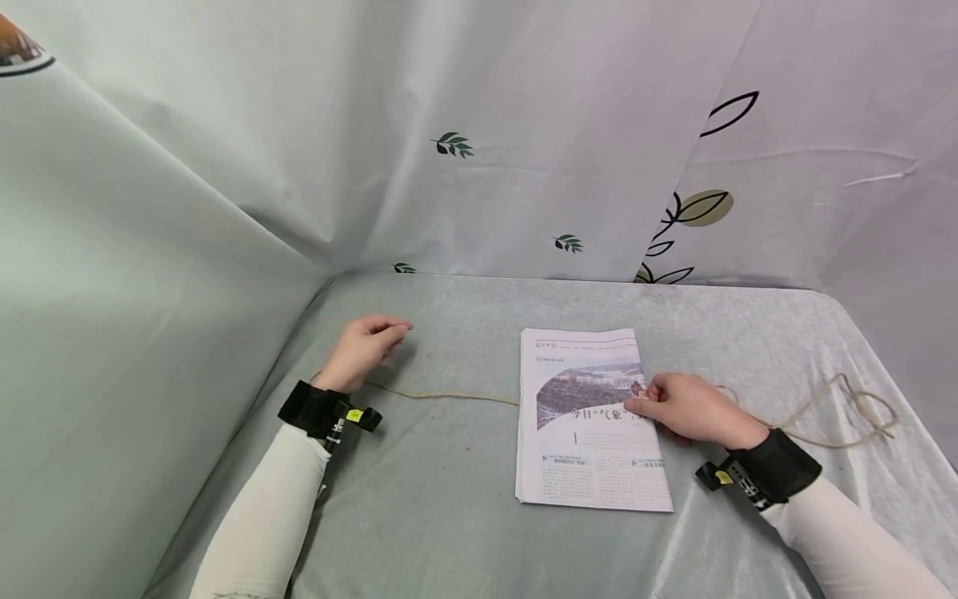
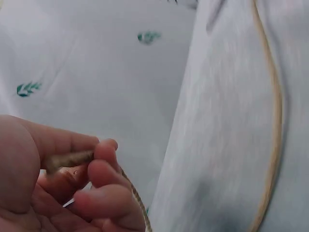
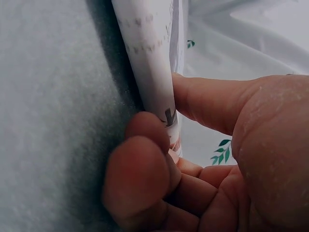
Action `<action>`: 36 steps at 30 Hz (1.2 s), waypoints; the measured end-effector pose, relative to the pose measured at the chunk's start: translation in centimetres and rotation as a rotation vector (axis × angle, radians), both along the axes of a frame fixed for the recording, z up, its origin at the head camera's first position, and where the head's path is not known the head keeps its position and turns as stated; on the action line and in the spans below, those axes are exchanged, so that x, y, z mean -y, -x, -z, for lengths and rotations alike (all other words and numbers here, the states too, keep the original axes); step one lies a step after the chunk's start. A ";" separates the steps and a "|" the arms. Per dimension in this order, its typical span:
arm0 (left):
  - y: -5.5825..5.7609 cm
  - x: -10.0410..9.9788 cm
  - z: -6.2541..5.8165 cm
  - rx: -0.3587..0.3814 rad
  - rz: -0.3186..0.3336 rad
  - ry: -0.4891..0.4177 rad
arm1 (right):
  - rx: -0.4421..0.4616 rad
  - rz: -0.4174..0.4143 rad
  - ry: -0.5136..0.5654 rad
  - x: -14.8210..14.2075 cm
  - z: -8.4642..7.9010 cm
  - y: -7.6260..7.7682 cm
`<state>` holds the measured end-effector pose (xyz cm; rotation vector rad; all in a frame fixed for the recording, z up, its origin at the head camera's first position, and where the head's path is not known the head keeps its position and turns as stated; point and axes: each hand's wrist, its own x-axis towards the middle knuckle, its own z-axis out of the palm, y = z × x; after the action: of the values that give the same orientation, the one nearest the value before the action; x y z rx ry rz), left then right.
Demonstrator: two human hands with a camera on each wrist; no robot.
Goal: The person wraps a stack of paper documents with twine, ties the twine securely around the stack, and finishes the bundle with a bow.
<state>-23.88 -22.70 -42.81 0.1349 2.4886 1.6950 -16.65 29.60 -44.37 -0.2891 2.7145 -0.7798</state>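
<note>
A folded newspaper [image 1: 555, 466] lies flat on the cloth-covered table. My right hand [image 1: 699, 408] pinches its right edge, thumb on top and fingers underneath; in the right wrist view the folded edge of the newspaper [image 3: 149, 63] sits between them. Thin tan twine [image 1: 449, 396] runs from beneath the newspaper's left edge toward my left hand [image 1: 361, 351]. That hand, raised a little over the table at the left, holds an end of the twine [image 2: 72, 160] in its curled fingers. The stretch of twine under the newspaper is hidden.
Past my right hand, the twine's other part lies in loose loops [image 1: 868, 408] on the table's right side. Grey cloth [image 1: 449, 516] covers the table. A pale curtain with leaf prints [image 1: 524, 191] hangs behind, and another sheet [image 1: 135, 333] stands along the left.
</note>
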 end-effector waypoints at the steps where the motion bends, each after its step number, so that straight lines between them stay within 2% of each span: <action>1: -0.1 -0.3 0.0 0.026 0.016 -0.039 | -0.004 -0.002 -0.002 0.0 0.0 0.0; 4: -0.3 -1.5 0.0 0.064 0.037 -0.119 | -0.026 -0.006 -0.013 0.0 0.0 0.1; 7: -0.6 -2.6 0.0 0.076 0.050 -0.153 | -0.043 -0.007 -0.021 -0.1 0.0 0.1; 16: -1.9 -5.5 0.7 -0.061 0.181 0.047 | -0.063 -0.002 -0.016 0.0 0.3 0.1; 22: -2.6 -7.6 1.3 -0.136 0.216 0.134 | -0.084 -0.001 -0.016 0.0 0.4 0.1; 26: -2.7 -8.8 1.4 -0.202 0.237 0.226 | -0.087 -0.005 -0.023 0.0 0.4 0.1; 32: -2.7 -10.5 1.3 -0.242 0.293 0.262 | -0.088 -0.005 -0.023 -0.1 0.4 0.2; 36: -2.6 -11.9 1.3 -0.272 0.306 0.303 | -0.089 -0.001 -0.024 0.0 0.3 0.0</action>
<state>-21.31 -10.85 -44.12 0.7159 2.7022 1.2363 -16.66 29.61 -44.67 -0.3268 2.8042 -0.7504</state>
